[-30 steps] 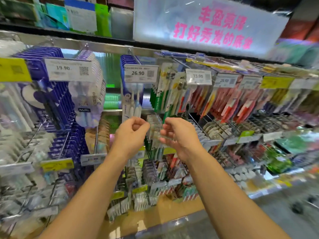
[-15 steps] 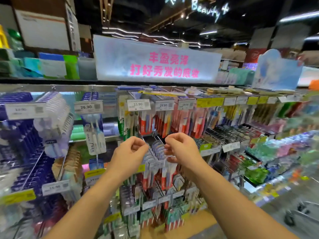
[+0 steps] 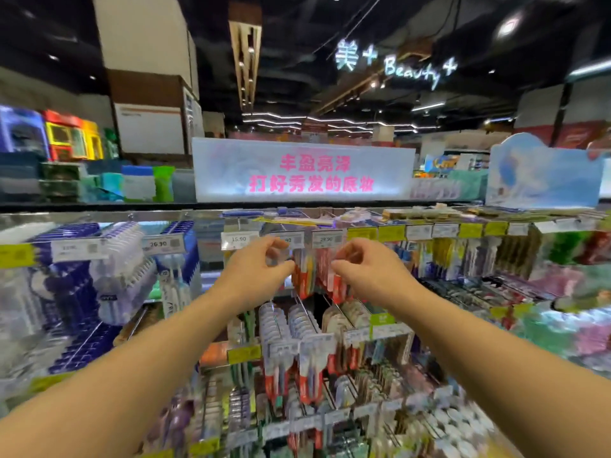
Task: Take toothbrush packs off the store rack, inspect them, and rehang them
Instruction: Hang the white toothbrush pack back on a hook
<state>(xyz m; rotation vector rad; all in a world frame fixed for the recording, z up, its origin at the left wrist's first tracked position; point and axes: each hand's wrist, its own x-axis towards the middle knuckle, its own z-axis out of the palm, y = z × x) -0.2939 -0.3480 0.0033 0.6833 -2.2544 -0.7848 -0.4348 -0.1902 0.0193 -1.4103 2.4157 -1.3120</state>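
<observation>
A red toothbrush pack point(image 3: 309, 276) hangs in the rack's top row, just under the white price tags point(image 3: 325, 240). My left hand point(image 3: 261, 269) pinches its clear upper left corner with thumb and fingertips. My right hand point(image 3: 367, 269) pinches the upper right corner in the same way. Both hands are raised at the same height, a small gap apart, with the pack between them. Motion blur hides the hook and the pack's hang hole.
More red packs point(image 3: 337, 285) hang right behind the held one. Blue and white packs point(image 3: 69, 292) fill hooks on the left, and rows of packs point(image 3: 287, 325) project on wire hooks below my hands. A lit sign with pink characters point(image 3: 302, 170) stands on the shelf top.
Both hands rose from the second row of hooks to the top row, keeping their pinched pose. My view tilted upward, so the ceiling and sign came into view.
</observation>
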